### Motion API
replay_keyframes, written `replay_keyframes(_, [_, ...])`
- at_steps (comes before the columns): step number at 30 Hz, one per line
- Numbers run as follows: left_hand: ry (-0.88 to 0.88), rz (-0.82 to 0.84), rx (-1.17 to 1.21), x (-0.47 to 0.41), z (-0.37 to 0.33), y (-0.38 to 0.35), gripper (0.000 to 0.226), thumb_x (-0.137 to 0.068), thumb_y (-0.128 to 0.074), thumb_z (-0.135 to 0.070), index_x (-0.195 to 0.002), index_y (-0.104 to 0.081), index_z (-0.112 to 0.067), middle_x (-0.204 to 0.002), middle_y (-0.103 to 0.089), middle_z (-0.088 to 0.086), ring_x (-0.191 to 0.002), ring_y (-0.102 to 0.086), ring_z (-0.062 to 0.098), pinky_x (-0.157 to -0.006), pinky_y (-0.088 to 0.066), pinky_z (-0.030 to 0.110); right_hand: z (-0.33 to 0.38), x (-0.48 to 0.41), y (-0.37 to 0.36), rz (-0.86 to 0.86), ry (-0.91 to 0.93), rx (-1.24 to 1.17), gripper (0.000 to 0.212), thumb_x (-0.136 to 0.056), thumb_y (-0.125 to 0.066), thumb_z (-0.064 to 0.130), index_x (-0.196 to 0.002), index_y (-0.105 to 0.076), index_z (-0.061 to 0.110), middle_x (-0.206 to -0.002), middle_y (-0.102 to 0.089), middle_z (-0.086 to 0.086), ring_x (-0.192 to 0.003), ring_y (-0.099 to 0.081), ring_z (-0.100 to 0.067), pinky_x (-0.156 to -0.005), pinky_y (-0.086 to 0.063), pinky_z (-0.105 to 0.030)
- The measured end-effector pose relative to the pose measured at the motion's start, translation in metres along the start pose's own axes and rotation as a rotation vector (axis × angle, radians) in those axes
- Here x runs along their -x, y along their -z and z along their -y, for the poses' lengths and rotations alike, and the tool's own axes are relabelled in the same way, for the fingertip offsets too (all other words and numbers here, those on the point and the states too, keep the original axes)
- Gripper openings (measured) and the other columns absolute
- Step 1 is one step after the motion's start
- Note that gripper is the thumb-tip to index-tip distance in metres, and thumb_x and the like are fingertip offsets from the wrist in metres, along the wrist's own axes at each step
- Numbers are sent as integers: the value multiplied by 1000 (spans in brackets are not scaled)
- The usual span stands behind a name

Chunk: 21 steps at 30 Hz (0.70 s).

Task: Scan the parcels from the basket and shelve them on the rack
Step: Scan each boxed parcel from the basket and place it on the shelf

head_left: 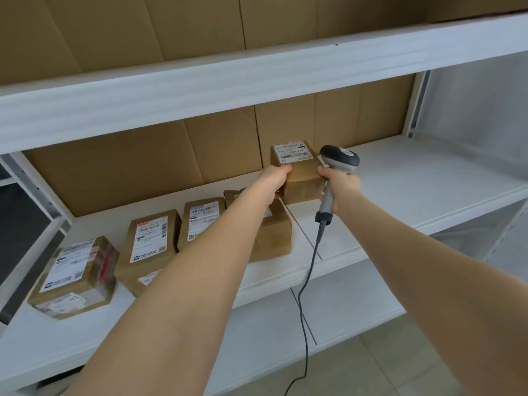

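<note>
A small brown cardboard parcel (300, 175) with a white label on top sits on the white rack shelf (414, 181), toward the back. My left hand (275, 178) grips its left side, fingers curled over the top edge. My right hand (341, 184) holds a grey barcode scanner (338, 164) by its handle, and its fingers touch the parcel's right side. The scanner's head is level with the parcel's top. Its dark cable (310, 270) hangs down past the shelf edge.
Several labelled brown parcels stand in a row on the same shelf to the left (151, 241), one at the far left (77, 278). Cardboard sheets (143, 167) line the rack's back. An upper shelf beam (257, 81) runs overhead. A lower shelf (343, 310) lies beneath.
</note>
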<state>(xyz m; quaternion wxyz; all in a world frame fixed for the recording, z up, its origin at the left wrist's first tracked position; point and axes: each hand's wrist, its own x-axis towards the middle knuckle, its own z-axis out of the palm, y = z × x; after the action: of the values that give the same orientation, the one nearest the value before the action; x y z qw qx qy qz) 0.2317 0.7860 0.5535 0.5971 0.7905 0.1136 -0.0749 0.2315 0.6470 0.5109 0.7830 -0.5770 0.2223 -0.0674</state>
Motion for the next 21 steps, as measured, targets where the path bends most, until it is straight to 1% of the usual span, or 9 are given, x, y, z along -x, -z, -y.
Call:
replay_keyframes(2, [-16, 8, -38, -3, -1, -22, 32, -96, -48, -16, -127, -52, -8, -115, -62, 12, -101, -61, 27, -85, -55, 37, -3, -12, 14, -47, -4, 29, 29, -76, -79, 20, -83, -51, 16, -87, -62, -8, -85, -65, -28, -87, -56, -50])
replay_keyframes(5, [10, 56, -114, -7, 6, -50, 40, -96, -42, -7, -135, -47, -11, -124, -58, 13, -109, -58, 28, -96, -50, 40, -14, -26, 30, -96, -35, 112, 32, -78, -77, 20, -93, -50, 13, -88, -60, -9, -90, -65, -30, -89, -55, -49])
replay_keyframes(7, [60, 77, -102, -8, 14, -61, 45, -97, -42, -9, -141, -41, -14, -131, -55, 11, -115, -54, 27, -100, -47, 40, -26, -32, 38, -103, -77, 155, 32, -79, -76, 19, -96, -49, 12, -91, -60, -11, -93, -64, -32, -90, -55, -49])
replay_keyframes(10, [149, 82, -62, -13, 26, -64, 44, -98, -43, -14, -142, -40, -15, -131, -54, 10, -113, -53, 27, -100, -45, 42, -42, -36, 41, -77, -141, 190, 27, -82, -74, 14, -82, -47, 11, -87, -59, -12, -87, -63, -31, -91, -54, -49])
replay_keyframes(12, [190, 84, -71, -17, 30, -61, 44, -98, -45, -16, -141, -40, -13, -133, -50, 11, -115, -50, 28, -102, -43, 44, -51, -37, 36, -53, -164, 205, 26, -82, -73, 12, -80, -47, 11, -83, -57, -11, -87, -62, -31, -91, -54, -50])
replay_keyframes(14, [244, 75, -100, -21, 32, -56, 48, -97, -48, -17, -143, -35, -10, -142, -41, 15, -127, -42, 34, -107, -37, 49, -56, -38, 29, -35, -174, 222, 24, -83, -72, 11, -86, -49, 8, -85, -57, -12, -86, -61, -31, -92, -54, -50])
replay_keyframes(16, [288, 63, -119, -24, 32, -51, 53, -97, -49, -18, -145, -30, -9, -147, -34, 17, -133, -35, 38, -108, -32, 54, -60, -38, 21, -12, -170, 254, 25, -83, -71, 10, -96, -50, 5, -84, -57, -12, -85, -59, -31, -93, -54, -48])
replay_keyframes(19, [321, 50, -150, -26, 31, -44, 55, -97, -51, -18, -146, -27, -10, -148, -32, 17, -134, -34, 39, -108, -33, 53, -62, -37, 10, 25, -149, 284, 26, -83, -71, 8, -99, -51, 5, -79, -54, -9, -85, -58, -30, -92, -53, -46])
replay_keyframes(21, [318, 37, -150, -27, 32, -41, 53, -96, -51, -16, -145, -29, -10, -147, -33, 16, -133, -35, 39, -108, -35, 53, -62, -37, 5, 41, -146, 297, 26, -84, -72, 9, -100, -52, 5, -78, -53, -7, -86, -57, -29, -91, -53, -44])
